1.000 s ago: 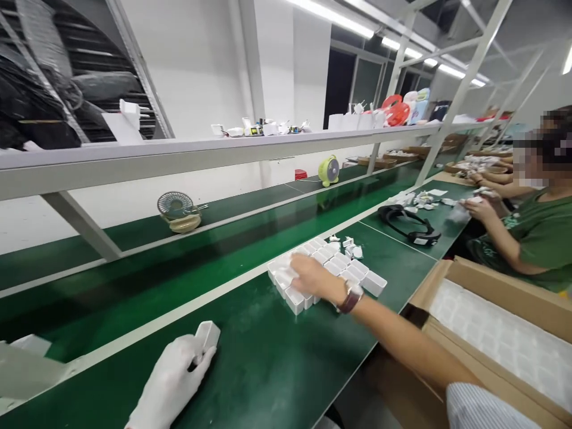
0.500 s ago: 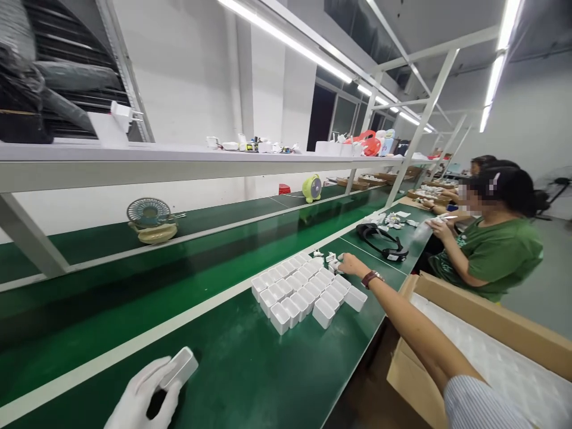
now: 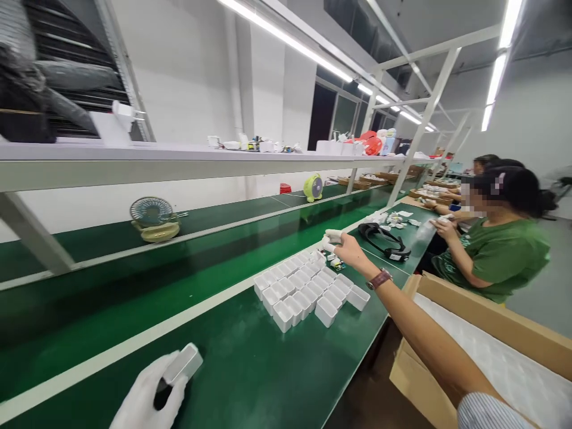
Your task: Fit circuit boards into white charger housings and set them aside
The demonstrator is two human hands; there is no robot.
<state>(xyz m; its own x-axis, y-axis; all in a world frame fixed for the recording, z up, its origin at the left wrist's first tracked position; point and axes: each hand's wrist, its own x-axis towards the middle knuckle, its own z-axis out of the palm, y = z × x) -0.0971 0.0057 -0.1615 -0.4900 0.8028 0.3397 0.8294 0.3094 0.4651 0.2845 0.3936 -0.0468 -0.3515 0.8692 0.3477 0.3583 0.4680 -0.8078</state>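
In the lower left, my gloved left hand (image 3: 149, 390) grips a small white plastic case (image 3: 184, 362) between thumb and fingers, tilted above the green bench. My right hand (image 3: 351, 249), with white covers on its fingertips and a watch on the wrist, is raised over the far end of the rows of white cases (image 3: 297, 289). Its thumb and fingers close in a pinch; whatever is between them is too small and pale to make out. Just below it lie small white parts and a circuit board (image 3: 336, 262).
A black head strap (image 3: 383, 241) lies beyond my right hand. An open carton (image 3: 482, 310) with a white liner stands at the bench's right edge. A person in green (image 3: 491, 256) works farther along. A small fan (image 3: 154, 219) sits across the belt, under a long shelf (image 3: 250, 161).
My right hand has lifted from the small parts and moved slightly left, uncovering the circuit board. The left hand keeps hold of the case, shifting slightly.
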